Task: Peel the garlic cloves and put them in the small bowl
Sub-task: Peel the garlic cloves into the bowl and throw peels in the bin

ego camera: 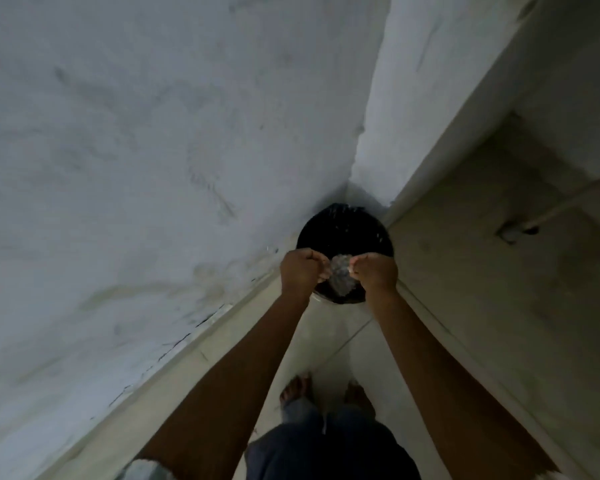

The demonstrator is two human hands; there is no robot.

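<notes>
You stand in a dim corner of what looks like a home; scuffed white plastered walls (118, 161) meet a pale tiled floor (333, 344), with a skirting (201, 346) along its edge; a round black bin (343, 230) sits right in the corner; your bare feet (296, 389) on the tiles suggest a dwelling, not a workplace.

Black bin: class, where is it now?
In the head view, mid-frame, the black bin stands on the floor in the wall corner, below the left hand and right hand holding a pale clump.
</notes>
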